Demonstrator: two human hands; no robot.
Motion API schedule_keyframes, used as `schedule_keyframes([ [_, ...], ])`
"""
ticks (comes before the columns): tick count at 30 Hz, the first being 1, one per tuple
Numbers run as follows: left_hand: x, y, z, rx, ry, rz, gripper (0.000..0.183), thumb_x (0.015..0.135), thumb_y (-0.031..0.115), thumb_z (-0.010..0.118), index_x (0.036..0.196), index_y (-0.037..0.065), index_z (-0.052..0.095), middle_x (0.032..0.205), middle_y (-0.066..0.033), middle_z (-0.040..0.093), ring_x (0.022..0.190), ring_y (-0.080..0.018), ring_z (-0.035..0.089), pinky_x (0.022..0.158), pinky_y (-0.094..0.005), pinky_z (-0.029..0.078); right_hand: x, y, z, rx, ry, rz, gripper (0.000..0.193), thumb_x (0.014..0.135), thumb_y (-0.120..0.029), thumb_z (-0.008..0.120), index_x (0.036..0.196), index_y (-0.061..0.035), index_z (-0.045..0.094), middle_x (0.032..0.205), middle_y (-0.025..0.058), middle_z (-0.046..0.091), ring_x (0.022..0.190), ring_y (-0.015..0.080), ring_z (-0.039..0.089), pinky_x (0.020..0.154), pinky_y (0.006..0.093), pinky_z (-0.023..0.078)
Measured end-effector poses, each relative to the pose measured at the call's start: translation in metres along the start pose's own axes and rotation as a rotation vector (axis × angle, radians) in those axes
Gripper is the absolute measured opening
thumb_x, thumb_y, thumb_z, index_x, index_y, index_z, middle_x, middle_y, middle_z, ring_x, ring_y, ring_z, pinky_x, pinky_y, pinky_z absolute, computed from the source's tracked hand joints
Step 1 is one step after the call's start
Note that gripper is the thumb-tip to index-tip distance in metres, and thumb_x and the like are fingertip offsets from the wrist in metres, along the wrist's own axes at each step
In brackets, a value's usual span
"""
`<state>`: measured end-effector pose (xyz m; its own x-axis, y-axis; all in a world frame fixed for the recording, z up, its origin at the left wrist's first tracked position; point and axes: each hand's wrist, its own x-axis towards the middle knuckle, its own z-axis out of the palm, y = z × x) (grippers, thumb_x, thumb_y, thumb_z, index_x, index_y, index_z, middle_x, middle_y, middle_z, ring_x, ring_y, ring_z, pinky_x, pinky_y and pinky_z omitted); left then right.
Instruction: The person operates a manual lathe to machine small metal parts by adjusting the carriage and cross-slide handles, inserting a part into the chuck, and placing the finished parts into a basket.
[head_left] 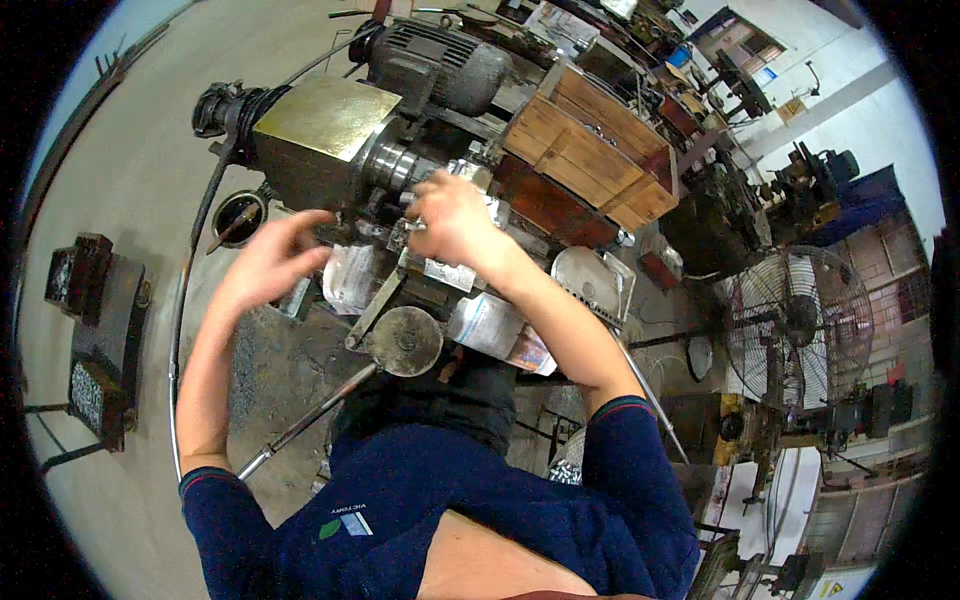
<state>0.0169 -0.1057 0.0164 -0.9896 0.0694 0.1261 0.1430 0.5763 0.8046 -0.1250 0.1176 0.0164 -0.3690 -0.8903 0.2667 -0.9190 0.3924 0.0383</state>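
A lathe-like machine stands before me, with a yellowish metal top plate (325, 115) on its head and a shiny round spindle (390, 165) facing right. My right hand (450, 215) is at the spindle's right end, over the tooling. Its fingers are curled together; whatever they pinch is hidden. To the left, my left hand (280, 260) hovers beside the machine with thumb and fingers apart and nothing visible in it. Between the hands lies a pale paper-like sheet (350, 280). Below them, a lever arm carries a round metal disc (407, 341).
A dark motor (440, 68) sits behind the head. At the back right is a wooden crate (590, 150). A round dark pot (240, 218) is at the left, and a bench with trays of small parts (100, 390) farther left. A large fan (800, 310) stands right.
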Motion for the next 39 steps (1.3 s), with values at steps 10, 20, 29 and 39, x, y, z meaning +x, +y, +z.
schedule_keyframes([
  [10,-0.165,-0.105,-0.09,0.739,0.398,-0.465,0.038,0.076,0.018,0.06,0.11,0.001,0.055,0.064,-0.0173,0.056,0.062,-0.0324,0.056,0.059,-0.0386,0.043,0.044,0.037,0.06,-0.201,-0.258,0.277,0.024,0.057,-0.029,0.066,0.07,-0.0096,0.069,0.08,0.0083,0.066,0.091,0.0254,0.056,0.083,0.0325,0.042],
  [20,-0.189,-0.153,-0.044,0.628,0.465,-0.696,0.038,0.076,0.022,0.063,0.101,-0.005,0.055,0.074,-0.0235,0.059,0.074,-0.0403,0.057,0.065,-0.0435,0.045,0.045,0.038,0.069,-0.058,-0.135,0.274,0.024,0.051,-0.022,0.065,0.066,-0.0022,0.065,0.079,0.0123,0.063,0.086,0.0279,0.057,0.076,0.0353,0.048],
  [29,-0.196,-0.205,-0.129,1.164,0.414,-0.711,0.012,0.069,0.01,0.057,0.077,0.003,0.053,0.067,-0.0185,0.058,0.065,-0.0348,0.059,0.06,-0.0433,0.048,0.045,0.041,0.069,0.037,-0.07,0.289,0.023,0.051,-0.02,0.062,0.061,0.0005,0.063,0.074,0.017,0.062,0.079,0.032,0.057,0.072,0.039,0.049],
  [39,-0.171,-0.27,-0.175,0.855,0.64,-0.59,0.031,0.074,0.012,0.06,0.102,-0.001,0.057,0.097,-0.0209,0.06,0.089,-0.0355,0.059,0.074,-0.0402,0.048,0.033,0.031,0.047,0.013,-0.031,0.214,0.027,0.051,-0.019,0.064,0.071,-0.0018,0.065,0.089,0.013,0.06,0.091,0.0306,0.051,0.088,0.0384,0.041],
])
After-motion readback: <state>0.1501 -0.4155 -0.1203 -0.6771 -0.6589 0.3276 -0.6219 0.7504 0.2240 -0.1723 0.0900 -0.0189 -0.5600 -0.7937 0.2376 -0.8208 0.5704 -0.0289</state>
